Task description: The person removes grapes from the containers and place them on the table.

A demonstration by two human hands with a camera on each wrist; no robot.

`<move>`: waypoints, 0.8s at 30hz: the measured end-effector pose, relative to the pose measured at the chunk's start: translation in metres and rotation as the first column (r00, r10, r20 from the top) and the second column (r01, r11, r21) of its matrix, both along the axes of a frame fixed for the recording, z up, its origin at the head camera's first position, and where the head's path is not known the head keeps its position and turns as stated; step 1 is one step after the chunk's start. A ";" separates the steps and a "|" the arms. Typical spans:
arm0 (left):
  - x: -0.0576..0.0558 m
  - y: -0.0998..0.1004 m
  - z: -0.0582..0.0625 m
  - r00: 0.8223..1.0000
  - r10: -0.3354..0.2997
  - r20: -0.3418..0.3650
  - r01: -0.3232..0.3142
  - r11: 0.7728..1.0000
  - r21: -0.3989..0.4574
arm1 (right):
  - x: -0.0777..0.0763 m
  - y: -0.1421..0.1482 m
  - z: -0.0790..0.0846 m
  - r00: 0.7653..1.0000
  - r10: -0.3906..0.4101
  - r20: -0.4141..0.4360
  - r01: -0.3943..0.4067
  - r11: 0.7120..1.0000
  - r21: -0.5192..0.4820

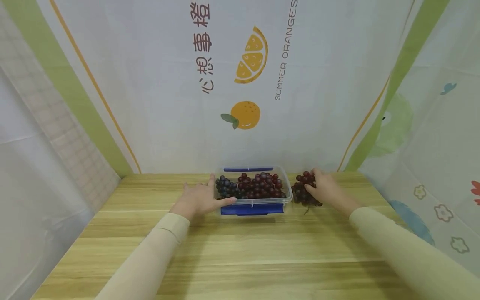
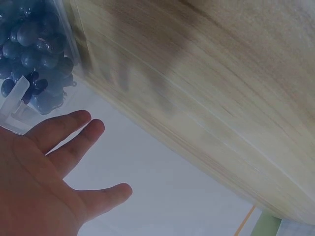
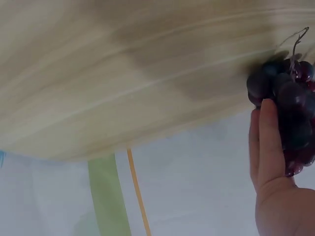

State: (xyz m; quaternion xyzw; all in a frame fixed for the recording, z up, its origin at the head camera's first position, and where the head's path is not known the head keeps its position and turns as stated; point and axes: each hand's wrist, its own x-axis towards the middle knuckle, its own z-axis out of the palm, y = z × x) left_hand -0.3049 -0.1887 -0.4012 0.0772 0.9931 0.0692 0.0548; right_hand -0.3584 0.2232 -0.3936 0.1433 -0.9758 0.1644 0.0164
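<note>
A clear plastic container [image 1: 289, 189] with blue side clips stands near the back of the table. Inside it lie dark blue grapes [image 1: 226, 186] at the left and red-purple grapes [image 1: 264, 185] in the middle and right. My left hand [image 1: 198, 200] is at the container's left end, thumb along the front rim and other fingers spread out straight; the left wrist view shows the fingers [image 2: 74, 147] extended. To the right of the container, my right hand [image 1: 324, 189] holds a bunch of red grapes [image 1: 303, 193] from its right side. The bunch's thin stem [image 3: 298, 42] sticks out.
The wooden table [image 1: 255, 258] stretches toward me in front of the container. Close behind the container hangs a white cloth [image 1: 168, 125] printed with oranges. Patterned cloths also hang at the left and right sides.
</note>
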 end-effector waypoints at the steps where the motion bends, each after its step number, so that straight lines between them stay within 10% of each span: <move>1: 0.000 0.000 0.000 1.000 0.001 0.001 -0.001 1.000 0.006 | -0.001 0.000 -0.002 1.000 -0.004 0.013 0.005 1.000 -0.001; 14: -0.001 0.001 0.002 1.000 0.005 0.006 -0.005 1.000 0.021 | -0.012 0.017 -0.017 0.972 -0.137 0.190 0.138 0.990 0.006; 24: 0.000 0.001 0.001 1.000 0.011 0.018 -0.011 0.999 0.030 | -0.010 0.011 -0.024 0.990 -0.066 0.121 0.073 0.996 -0.055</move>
